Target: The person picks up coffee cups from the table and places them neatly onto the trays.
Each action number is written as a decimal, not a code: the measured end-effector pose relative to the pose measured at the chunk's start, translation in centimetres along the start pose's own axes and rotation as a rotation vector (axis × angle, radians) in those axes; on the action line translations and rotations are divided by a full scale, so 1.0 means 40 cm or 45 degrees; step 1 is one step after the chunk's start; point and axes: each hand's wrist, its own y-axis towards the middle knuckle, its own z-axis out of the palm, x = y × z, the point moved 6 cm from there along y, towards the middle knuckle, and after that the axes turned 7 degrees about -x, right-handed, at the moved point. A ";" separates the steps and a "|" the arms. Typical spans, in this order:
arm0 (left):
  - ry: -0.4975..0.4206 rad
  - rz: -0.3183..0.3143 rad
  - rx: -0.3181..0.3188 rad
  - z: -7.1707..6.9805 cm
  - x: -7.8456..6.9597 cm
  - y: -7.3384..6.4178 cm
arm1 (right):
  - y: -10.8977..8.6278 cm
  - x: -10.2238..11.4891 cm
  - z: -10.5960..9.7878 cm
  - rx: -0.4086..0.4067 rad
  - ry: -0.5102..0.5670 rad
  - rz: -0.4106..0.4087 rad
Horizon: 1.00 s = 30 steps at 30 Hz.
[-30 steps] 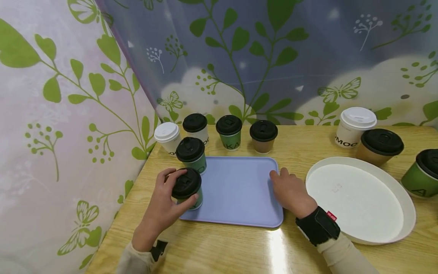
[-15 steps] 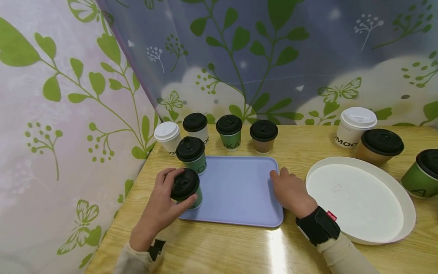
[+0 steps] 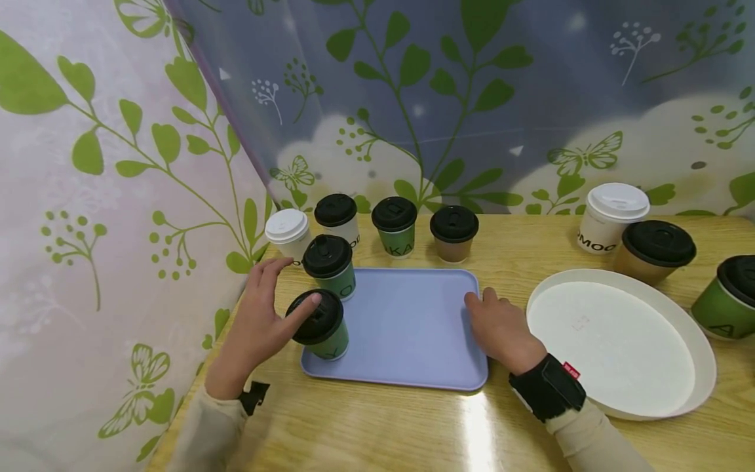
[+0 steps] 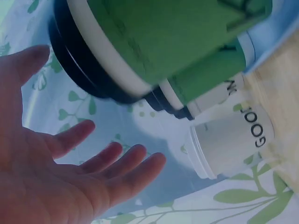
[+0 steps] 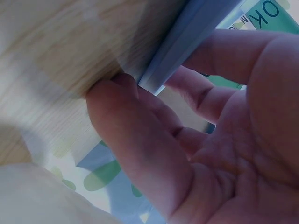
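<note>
In the head view, a green paper cup with a black lid (image 3: 331,342) stands upright on the front left corner of the lavender tray (image 3: 413,328). My left hand (image 3: 255,331) is beside it, fingers spread, its thumb overlapping the lid. The left wrist view shows a gap between the palm and the cup's lid. Behind this cup, a second green cup (image 3: 336,282) with a black lid stands at the tray's left edge. My right hand (image 3: 501,331) grips the tray's right edge, and in the right wrist view its fingers curl around the rim (image 5: 180,51).
Behind the tray stand a white-lidded cup (image 3: 289,229), a white cup with a black lid (image 3: 337,219), a green cup (image 3: 394,229) and a brown cup (image 3: 453,236). A round white tray (image 3: 619,347) lies at right, with several more lidded cups around it.
My left hand has let go of the front green cup and moved left, its fingers spreading. The cup stays on the tray corner. My right hand keeps its place on the tray's edge.
</note>
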 end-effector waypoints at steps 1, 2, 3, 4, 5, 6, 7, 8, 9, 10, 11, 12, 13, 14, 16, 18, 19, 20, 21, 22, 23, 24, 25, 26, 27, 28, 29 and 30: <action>0.000 0.014 -0.017 -0.003 0.005 0.012 | 0.000 0.000 0.000 -0.002 0.000 0.000; -0.002 0.021 -0.030 -0.006 0.009 0.023 | 0.001 0.000 0.000 -0.006 0.000 -0.003; -0.005 0.025 -0.036 -0.008 0.012 0.033 | 0.001 0.000 0.000 -0.014 0.000 -0.007; -0.008 0.029 -0.038 -0.009 0.016 0.044 | 0.000 -0.001 0.000 -0.021 0.001 -0.010; -0.010 0.028 -0.038 -0.009 0.020 0.055 | 0.000 -0.001 -0.001 -0.028 0.002 -0.013; -0.009 0.028 -0.033 -0.009 0.024 0.066 | -0.001 0.000 -0.002 -0.035 0.002 -0.016; -0.003 0.024 -0.026 -0.008 0.029 0.076 | -0.002 0.000 -0.003 -0.042 0.005 -0.017; 0.005 0.014 -0.016 -0.007 0.035 0.086 | -0.003 0.000 -0.004 -0.047 0.007 -0.018; 0.016 0.001 -0.007 -0.007 0.042 0.097 | -0.004 0.000 -0.006 -0.051 0.008 -0.018; 0.027 -0.013 0.000 -0.006 0.050 0.108 | -0.005 0.000 -0.006 -0.053 0.008 -0.020; 0.038 -0.032 0.005 -0.006 0.059 0.119 | -0.005 0.000 -0.007 -0.053 0.008 -0.021; 0.049 -0.052 0.013 -0.006 0.066 0.130 | -0.006 0.001 -0.008 -0.049 0.011 -0.019; 0.063 -0.071 0.021 -0.006 0.075 0.141 | -0.007 0.001 -0.008 -0.046 0.013 -0.018; 0.069 -0.092 0.028 -0.006 0.084 0.152 | -0.007 0.001 -0.008 -0.041 0.013 -0.017; 0.073 -0.119 0.040 -0.006 0.102 0.175 | -0.007 0.001 -0.008 -0.032 0.013 -0.014; 0.079 -0.141 0.056 -0.003 0.121 0.197 | -0.007 0.001 -0.008 -0.022 0.015 -0.005; 0.078 -0.149 0.062 -0.002 0.131 0.208 | -0.007 0.001 -0.007 -0.020 0.015 -0.004; 0.077 -0.158 0.071 0.000 0.141 0.218 | -0.006 0.001 -0.007 -0.017 0.016 -0.004; 0.085 -0.167 0.080 0.002 0.151 0.227 | -0.006 0.000 -0.006 -0.017 0.016 -0.003; 0.096 -0.180 0.091 0.003 0.161 0.236 | -0.005 0.000 -0.006 -0.018 0.017 -0.004; 0.107 -0.193 0.105 0.004 0.168 0.243 | -0.005 -0.001 -0.005 -0.020 0.017 -0.005; 0.123 -0.205 0.119 0.005 0.176 0.250 | -0.005 -0.001 -0.004 -0.021 0.016 -0.006; 0.140 -0.217 0.135 0.007 0.183 0.257 | -0.004 -0.001 -0.002 -0.021 0.016 -0.009; 0.158 -0.227 0.152 0.009 0.188 0.264 | -0.004 -0.002 -0.001 -0.024 0.012 -0.012; 0.178 -0.239 0.168 0.011 0.194 0.271 | -0.003 -0.002 0.000 -0.024 0.010 -0.014; 0.197 -0.250 0.186 0.013 0.198 0.278 | -0.003 -0.002 0.000 -0.028 0.008 -0.016; 0.213 -0.259 0.204 0.016 0.202 0.284 | -0.004 -0.002 0.000 -0.033 0.005 -0.018; 0.220 -0.269 0.218 0.019 0.206 0.292 | -0.004 -0.001 0.000 -0.035 0.005 -0.019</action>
